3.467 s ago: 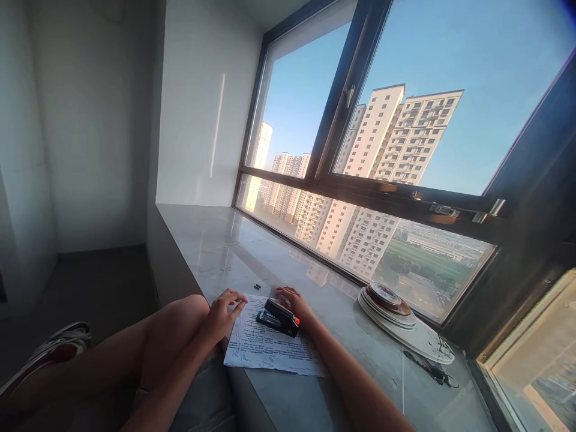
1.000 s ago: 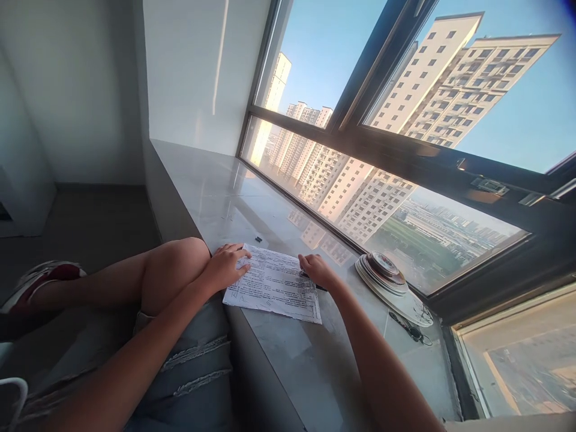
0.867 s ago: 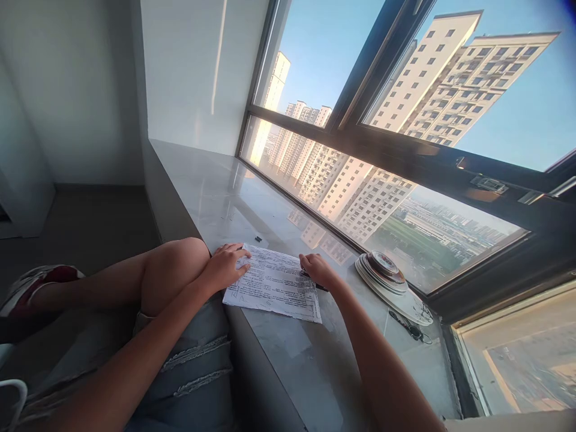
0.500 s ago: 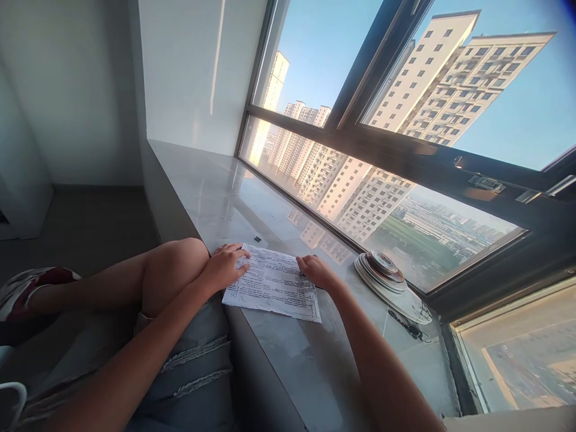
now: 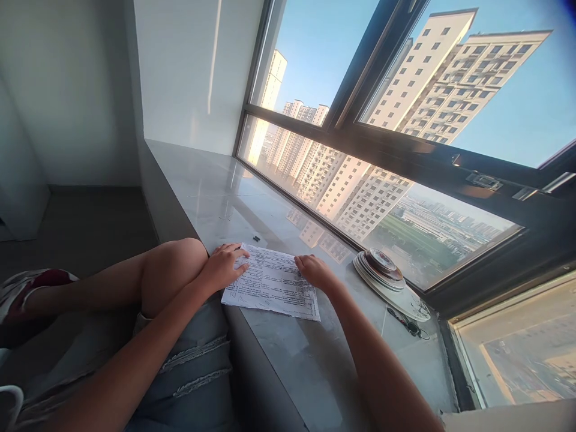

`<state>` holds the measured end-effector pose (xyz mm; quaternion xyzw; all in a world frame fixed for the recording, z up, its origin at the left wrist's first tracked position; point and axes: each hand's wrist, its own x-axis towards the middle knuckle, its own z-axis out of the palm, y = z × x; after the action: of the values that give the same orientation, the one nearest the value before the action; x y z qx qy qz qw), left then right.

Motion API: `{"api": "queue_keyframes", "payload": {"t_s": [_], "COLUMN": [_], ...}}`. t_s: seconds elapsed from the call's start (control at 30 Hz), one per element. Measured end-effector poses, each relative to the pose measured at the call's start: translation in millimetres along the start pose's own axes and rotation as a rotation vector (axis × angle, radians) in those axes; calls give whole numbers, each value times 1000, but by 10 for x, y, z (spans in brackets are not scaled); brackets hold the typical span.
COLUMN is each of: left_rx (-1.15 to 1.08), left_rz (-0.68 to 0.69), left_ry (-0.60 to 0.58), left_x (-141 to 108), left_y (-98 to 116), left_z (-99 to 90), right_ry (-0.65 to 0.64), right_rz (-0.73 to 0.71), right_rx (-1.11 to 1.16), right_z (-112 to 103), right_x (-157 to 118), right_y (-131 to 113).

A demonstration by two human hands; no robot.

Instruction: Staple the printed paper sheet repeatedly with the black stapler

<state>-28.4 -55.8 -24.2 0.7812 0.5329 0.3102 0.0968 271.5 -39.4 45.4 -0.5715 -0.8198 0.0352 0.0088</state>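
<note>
Here, printed paper [image 5: 270, 288] reaches under left hand [image 5: 225, 267], loosely spread; right hand [image 5: 315, 272] curled at opposite edge, hold unclear.

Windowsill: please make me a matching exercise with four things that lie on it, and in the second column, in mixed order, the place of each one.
Things
1. printed sheet
2. stack of plates
3. small dark pieces
4. key ring with dark strap

Places
A. just beyond the far edge of the paper
B. beside the largest plate, on the side away from the window
C. next to the window frame, smallest one on top
D. between the left hand and the right hand

Right pairs: 1-D, 2-C, 3-A, 4-B
</note>
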Motion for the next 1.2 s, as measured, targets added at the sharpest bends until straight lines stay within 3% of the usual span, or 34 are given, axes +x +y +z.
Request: {"api": "queue_keyframes", "payload": {"t_s": [0.27,0.43,0.63,0.93,1.07,1.2], "left_rx": [19,29,34,30,51,50], "left_rz": [-2,-3,-19,-10,-15,-10], "left_ry": [5,-1,7,-7,-9,10], "left_x": [0,3,1,4,11,17], "left_y": [42,29,79,46,32,24], "left_z": [-27,-17,-39,-34,-26,-6], "right_ry": [29,98,173,154,194,164], "right_rz": [16,-65,-57,-55,-109,-293], "right_rx": [-109,-141,-238,-306,-169,259], "right_z": [75,107,135,249,189,-39], "right_x": [14,21,8,26,53,-8], "right_y": [-3,-2,-34,-169,-78,323]}}
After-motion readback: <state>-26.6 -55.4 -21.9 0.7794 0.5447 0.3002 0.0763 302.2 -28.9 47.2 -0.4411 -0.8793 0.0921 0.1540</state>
